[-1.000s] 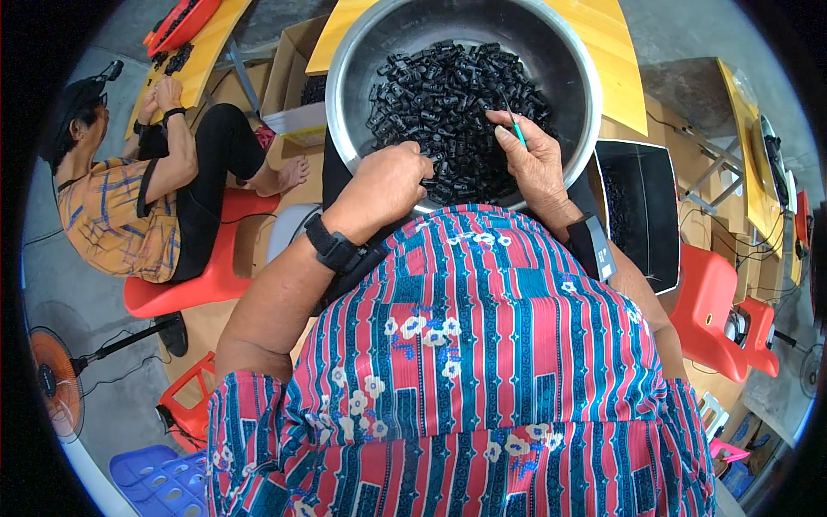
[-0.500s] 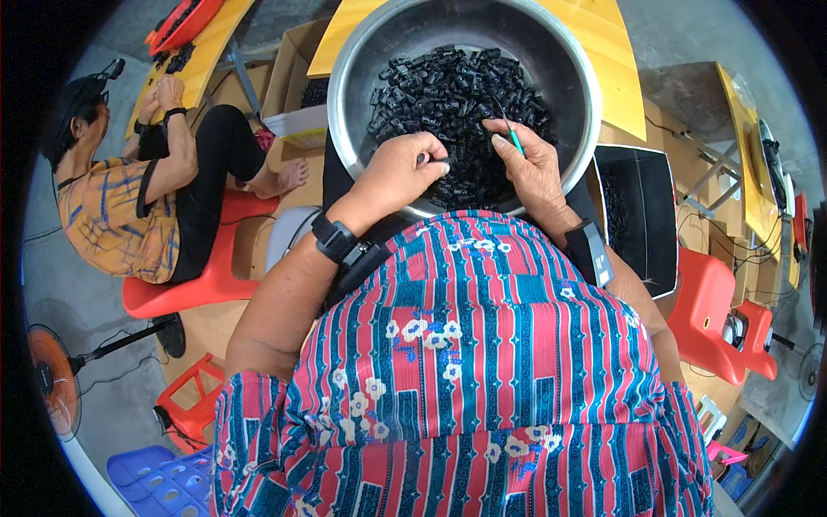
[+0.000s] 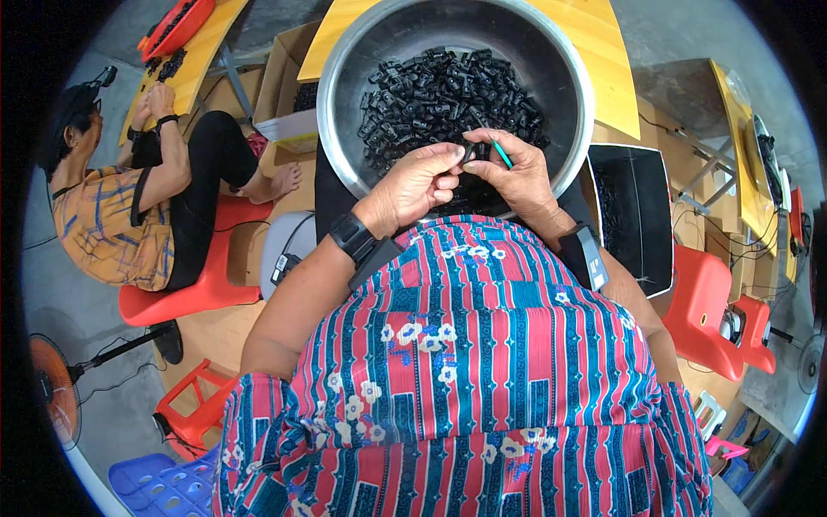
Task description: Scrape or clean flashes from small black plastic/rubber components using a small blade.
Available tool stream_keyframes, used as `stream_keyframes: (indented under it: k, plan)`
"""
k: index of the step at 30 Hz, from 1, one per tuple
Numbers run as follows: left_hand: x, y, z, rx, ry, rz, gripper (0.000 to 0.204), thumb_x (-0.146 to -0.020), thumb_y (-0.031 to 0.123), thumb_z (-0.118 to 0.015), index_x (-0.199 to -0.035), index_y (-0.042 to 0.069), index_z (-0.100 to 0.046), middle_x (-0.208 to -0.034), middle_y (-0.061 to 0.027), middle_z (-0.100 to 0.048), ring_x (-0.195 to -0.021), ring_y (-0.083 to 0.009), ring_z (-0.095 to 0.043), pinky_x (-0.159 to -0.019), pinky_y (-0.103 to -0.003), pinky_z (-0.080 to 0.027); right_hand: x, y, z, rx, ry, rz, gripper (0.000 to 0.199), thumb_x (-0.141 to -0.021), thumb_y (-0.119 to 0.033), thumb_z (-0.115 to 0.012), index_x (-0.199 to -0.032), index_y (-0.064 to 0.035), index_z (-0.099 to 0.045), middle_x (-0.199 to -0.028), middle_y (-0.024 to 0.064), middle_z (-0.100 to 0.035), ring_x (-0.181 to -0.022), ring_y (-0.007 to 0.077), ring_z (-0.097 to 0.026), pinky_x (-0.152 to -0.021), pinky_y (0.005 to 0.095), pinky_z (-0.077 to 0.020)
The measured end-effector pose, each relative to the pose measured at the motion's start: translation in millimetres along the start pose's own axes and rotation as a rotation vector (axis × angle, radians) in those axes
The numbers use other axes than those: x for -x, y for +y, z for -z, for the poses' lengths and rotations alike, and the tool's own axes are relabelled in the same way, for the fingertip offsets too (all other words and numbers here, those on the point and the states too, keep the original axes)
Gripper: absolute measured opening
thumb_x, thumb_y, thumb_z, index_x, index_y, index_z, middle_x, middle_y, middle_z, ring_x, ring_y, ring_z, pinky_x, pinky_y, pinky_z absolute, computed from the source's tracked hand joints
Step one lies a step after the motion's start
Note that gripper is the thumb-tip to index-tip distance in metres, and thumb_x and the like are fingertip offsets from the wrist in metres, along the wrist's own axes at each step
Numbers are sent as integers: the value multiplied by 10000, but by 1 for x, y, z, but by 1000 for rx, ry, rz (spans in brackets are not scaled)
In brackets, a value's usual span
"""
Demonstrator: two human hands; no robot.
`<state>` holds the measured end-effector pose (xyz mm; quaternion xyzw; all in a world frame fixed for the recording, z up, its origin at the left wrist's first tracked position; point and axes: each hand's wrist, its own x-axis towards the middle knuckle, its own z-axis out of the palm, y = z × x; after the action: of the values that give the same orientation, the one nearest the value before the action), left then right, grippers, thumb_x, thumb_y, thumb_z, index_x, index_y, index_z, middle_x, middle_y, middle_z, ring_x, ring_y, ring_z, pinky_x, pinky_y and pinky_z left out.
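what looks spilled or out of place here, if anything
Nothing looks spilled around the metal basin; its black parts lie heaped inside. At upper left, loose dark pieces lie on a yellow table, outside the red container, which looks slightly untidy, though possibly deliberate.

black part (image 3: 471, 153): between fingers (image 3: 443, 155) | green tool (image 3: 501, 154): slanted, just beside

Here are the person's two hands (image 3: 413, 185), one green tool (image 3: 501, 154), one bowl (image 3: 341, 103), two fans (image 3: 53, 392) and countless black pieces (image 3: 439, 95).
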<state>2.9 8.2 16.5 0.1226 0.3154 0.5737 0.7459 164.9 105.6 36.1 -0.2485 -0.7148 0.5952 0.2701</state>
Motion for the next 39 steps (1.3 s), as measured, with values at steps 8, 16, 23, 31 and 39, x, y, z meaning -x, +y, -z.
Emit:
stream_keyframes:
  k: [8, 16, 23, 31, 39]
  plan:
    - [-1, -6, 7, 30, -49, 13, 150, -967, 214, -531, -1004, 70, -547, -815, 5, -515, -589, -39, -370, -489, -165, -297, 1, 1, 1, 29, -28, -4, 297, -795, -48, -706, -1087, -26, -657, -1018, 77, -683, -942, 124, -627, -844, 256, -491]
    - [-1, -8, 8, -20, -69, 25, 151, -971, 214, -520, -1013, 70, -540, -834, -2, -525, -581, -38, -367, -493, -164, -308, -2, 12, 1, 39, -49, 76, 203, -894, -95, -581, -1057, -2, -659, -972, 101, -684, -915, 146, -629, -824, 276, -485]
    - [-1, -8, 10, 18, -105, -1, 151, -978, 219, -505, -997, 73, -539, -843, 1, -523, -585, -37, -382, -507, -158, -328, -2, 11, 1, 16, -24, 27, 203, -895, -73, -561, -1063, -4, -653, -963, 92, -673, -923, 146, -614, -843, 272, -468]
    - [1, -7, 10, 78, -70, -18, 135, -987, 192, -484, -991, 67, -532, -838, -12, -520, -591, -45, -378, -505, -160, -329, 1, -2, 1, 139, 20, 107, 191, -890, -120, -577, -1042, -19, -631, -929, 111, -657, -907, 171, -615, -823, 289, -469]
    - [3, -7, 8, 133, -33, -80, 77, -981, 159, -481, -1023, 100, -504, -817, -7, -504, -603, -56, -388, -512, -175, -322, 0, 2, 2, 366, -156, 203, 256, -949, -229, -504, -813, -13, -525, -716, 176, -514, -656, 336, -533, -601, 395, -420]
